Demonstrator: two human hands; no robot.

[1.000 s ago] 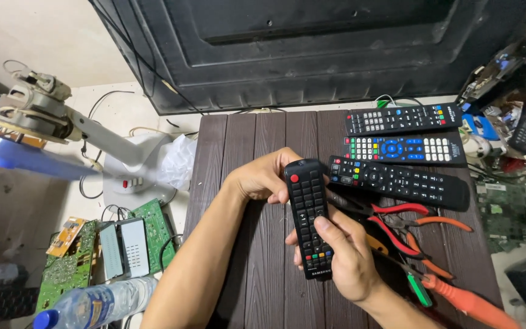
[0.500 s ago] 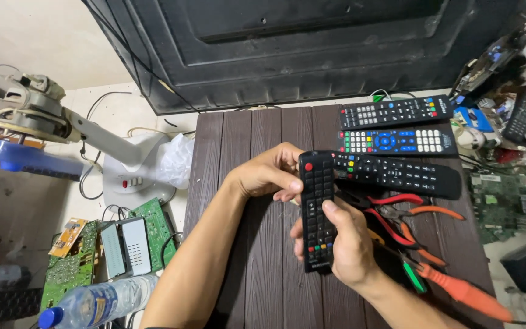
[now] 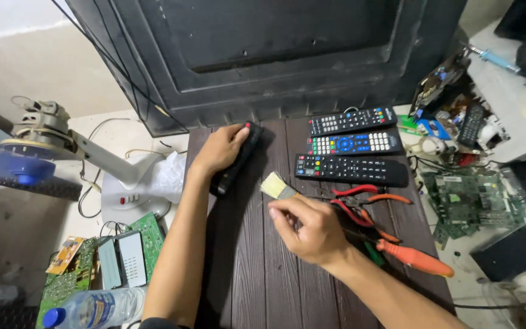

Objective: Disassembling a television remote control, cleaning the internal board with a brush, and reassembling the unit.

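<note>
Landmark: we place everything against the dark slatted bench, which stands in front of a big black television back.
Left hand: it lies near the far left corner of the bench, palm down on a black remote.
Left fingers: we see them wrapped over the top of that remote, grasping it. Its red button end points toward the television back, and its near end rests on the bench.
Right hand: it is over the middle of the bench, well apart from the left hand.
Right fingers: we see them pinched shut on the handle of a small brush.
Brush: its pale bristles point toward the far left of the bench, near the held remote but not touching it.
Three remotes: they lie side by side on the far right part of the bench. The middle one has coloured buttons.
Pliers: red-handled, they lie on the right side of the bench, just beside the right hand and near the closest of the three remotes.
Screwdriver: orange-handled, it lies at the right edge of the bench, beside our right forearm.
Circuit boards: green ones lie on the floor left of the bench, next to a plastic water bottle.
Fan base: white, it stands on the floor left of the bench.
</note>
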